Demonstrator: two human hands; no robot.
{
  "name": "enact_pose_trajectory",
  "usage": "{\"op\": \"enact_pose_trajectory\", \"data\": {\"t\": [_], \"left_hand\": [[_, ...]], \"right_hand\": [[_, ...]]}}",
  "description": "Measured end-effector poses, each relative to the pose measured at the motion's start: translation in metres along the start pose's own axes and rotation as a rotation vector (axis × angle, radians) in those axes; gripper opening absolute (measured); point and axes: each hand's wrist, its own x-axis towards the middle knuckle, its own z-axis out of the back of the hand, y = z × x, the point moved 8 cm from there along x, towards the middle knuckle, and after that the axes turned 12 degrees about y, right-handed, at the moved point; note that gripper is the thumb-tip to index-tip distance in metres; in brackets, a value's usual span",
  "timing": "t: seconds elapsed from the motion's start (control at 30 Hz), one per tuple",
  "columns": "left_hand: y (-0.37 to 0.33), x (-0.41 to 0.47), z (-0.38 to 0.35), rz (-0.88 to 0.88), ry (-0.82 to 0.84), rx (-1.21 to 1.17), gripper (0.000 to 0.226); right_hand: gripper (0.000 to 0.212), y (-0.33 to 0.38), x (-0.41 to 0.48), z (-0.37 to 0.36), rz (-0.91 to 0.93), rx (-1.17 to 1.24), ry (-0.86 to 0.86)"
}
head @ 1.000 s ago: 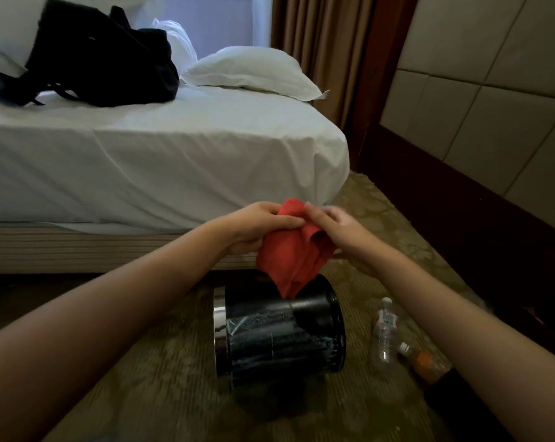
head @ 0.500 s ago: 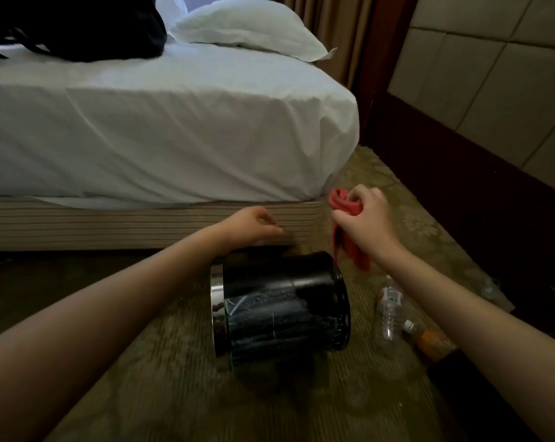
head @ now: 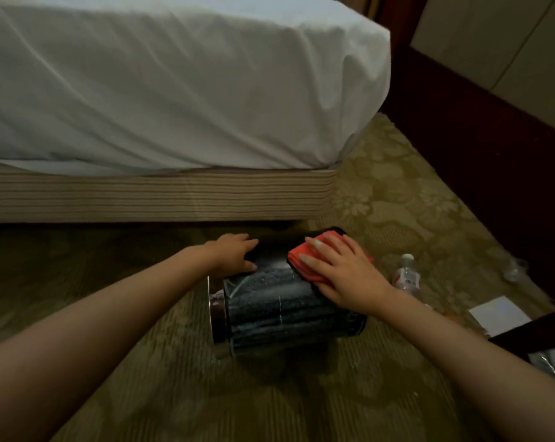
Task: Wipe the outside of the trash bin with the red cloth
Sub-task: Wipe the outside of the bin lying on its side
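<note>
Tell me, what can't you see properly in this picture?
Head view only:
- Trash bin: far side and underside hidden by its own body.
- Red cloth: mostly covered by the right hand pressing it.
- Water bottle: label blurred, bottom behind the right forearm.
- Bed: top cut off by the upper edge.

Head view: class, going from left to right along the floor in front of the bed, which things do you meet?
In order: left hand → red cloth → water bottle → white paper.
</note>
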Motion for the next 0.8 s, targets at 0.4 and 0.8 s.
{"op": "enact_pose_trajectory", "data": {"t": [0.4, 0.8], "left_hand": [[0.023, 0.014, 0.002, -0.147, 0.098, -0.307, 0.062], [0.028, 0.016, -0.002, -0.225, 0.094, -0.314, 0.062]], "right_hand": [[0.047, -0.027, 0.003, -0.012, 0.091, 0.138, -0.140], [0.054, 0.004, 0.017, 0.004, 0.318, 0.122, -0.214]]}}
